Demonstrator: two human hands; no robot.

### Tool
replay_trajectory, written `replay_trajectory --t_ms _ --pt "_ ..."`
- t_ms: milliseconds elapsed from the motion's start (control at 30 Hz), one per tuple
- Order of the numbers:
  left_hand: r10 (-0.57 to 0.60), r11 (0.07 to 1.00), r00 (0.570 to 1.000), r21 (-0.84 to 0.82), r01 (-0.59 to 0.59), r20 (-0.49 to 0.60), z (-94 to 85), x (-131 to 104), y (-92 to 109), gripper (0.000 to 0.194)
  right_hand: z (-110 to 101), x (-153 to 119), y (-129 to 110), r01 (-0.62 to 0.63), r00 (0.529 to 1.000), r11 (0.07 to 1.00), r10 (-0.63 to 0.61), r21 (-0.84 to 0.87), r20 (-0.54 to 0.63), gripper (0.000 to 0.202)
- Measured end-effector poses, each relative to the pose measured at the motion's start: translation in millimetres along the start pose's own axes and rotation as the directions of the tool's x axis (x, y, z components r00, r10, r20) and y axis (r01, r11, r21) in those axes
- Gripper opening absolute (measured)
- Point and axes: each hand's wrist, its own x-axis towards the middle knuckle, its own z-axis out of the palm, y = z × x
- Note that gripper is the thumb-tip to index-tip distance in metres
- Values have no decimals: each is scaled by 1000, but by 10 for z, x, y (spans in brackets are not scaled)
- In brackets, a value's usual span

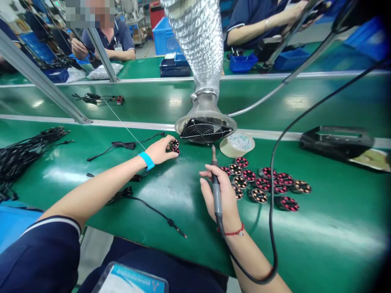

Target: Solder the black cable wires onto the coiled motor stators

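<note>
My left hand [161, 150], with a blue wristband, has its thumb and fingers round small round parts [174, 143] with black and pinkish dots, under the left side of the fume hood. A grey soldering iron [216, 191] rests across my right hand [224, 195], its tip pointing up and away; the thumb and fingers are around its handle. Just right of that hand lie several round coil parts [262, 184], some red and some tan. Black cables [124, 145] lie by my left forearm, and one cable end [171, 222] shows coloured wires.
A fume hood [204, 126] on a silver duct hangs over the bench [183, 183]. Behind it are a tape roll [237, 145] and a metal rail. A black tool [336, 140] lies right, a cable pile [30, 154] left. The iron's cord loops at right. Two people sit opposite.
</note>
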Motion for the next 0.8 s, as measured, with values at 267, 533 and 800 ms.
replay_trajectory --t_ms 267,533,800 --pt "-62 972 998 229 59 5 3 140 3 55 -66 22 -25 40 999 999 -40 -25 -7 30" --pt "-148 972 982 168 167 -119 -306 1054 -162 32 -69 73 237 20 999 997 -22 -76 -30 27" --pt "-174 972 976 136 192 -131 -245 1288 -265 33 -177 109 524 -47 999 994 44 -103 -27 32"
